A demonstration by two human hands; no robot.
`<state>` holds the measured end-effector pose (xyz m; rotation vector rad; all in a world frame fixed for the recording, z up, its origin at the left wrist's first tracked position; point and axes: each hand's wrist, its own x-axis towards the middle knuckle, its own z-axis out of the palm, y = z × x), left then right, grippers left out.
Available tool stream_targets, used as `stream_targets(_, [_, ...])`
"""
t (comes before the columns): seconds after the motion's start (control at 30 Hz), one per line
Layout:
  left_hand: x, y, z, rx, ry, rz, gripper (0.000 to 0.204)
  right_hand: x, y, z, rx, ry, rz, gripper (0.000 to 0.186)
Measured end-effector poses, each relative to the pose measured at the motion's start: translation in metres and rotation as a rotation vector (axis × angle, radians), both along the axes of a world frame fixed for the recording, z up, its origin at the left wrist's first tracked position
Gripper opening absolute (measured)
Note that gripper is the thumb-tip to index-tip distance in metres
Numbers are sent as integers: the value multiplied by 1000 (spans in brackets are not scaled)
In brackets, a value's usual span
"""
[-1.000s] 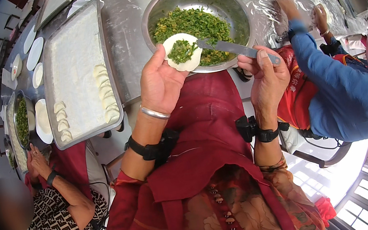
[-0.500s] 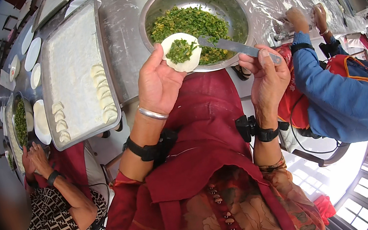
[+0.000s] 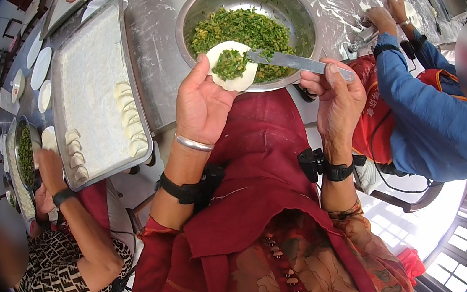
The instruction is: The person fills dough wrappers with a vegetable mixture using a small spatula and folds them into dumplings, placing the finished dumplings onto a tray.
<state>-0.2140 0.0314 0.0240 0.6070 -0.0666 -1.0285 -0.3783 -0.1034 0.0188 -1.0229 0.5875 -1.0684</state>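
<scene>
Dumpling wrapper at the steel bowl: filling laid on, blade at its edge

Dumpling wrapper (image 3: 241,81), round and open, appears in front of the near-left rim of the steel mixing bowl (image 3: 299,26). A mound of chopped green filling (image 3: 229,64) sits on its middle; more green mix (image 3: 244,28) lies inside the bowl.

Step in hand, as judged: placing and settling the filling. The next move would seem to call for drawing the flat metal spatula (image 3: 301,63) clear toward the bowl, with the wrapper kept level and its margin clean for closing. Whether the blade tip touches the filling or is just above it cannot be determined.

Left hand (image 3: 201,107), at the bowl's near-left side: palm turned up, thumb against the wrapper's left edge, holding it from below. The fingers underneath are largely hidden. Its forearm slants in toward the bowl.

Right hand (image 3: 336,92), at the bowl's near-right side: thumb and fingers pinch the spatula's handle end, with the blade pointing left across the bowl's near part. Its forearm rises almost straight.

Left of the bowl, a floured tray (image 3: 85,65) carries two rows of folded dumplings (image 3: 133,121).
</scene>
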Motion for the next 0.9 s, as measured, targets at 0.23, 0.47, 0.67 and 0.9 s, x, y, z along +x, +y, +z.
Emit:
stream_targets(0.23, [-1,-1,-1,5,7,-22,47,3,4,2,5,7,17,19])
stream_targets(0.47, [-5,0,-1,-25,17,-52,46,1,7,-1,-4,5,35,19])
stream_targets(0.67, [-12,2,-5,-68,20,-73,47,-7,13,3,-129,-39,69,19])
stream_targets(0.9, [-11,2,-6,-55,12,-76,46,-6,17,11,-285,-58,51,22])
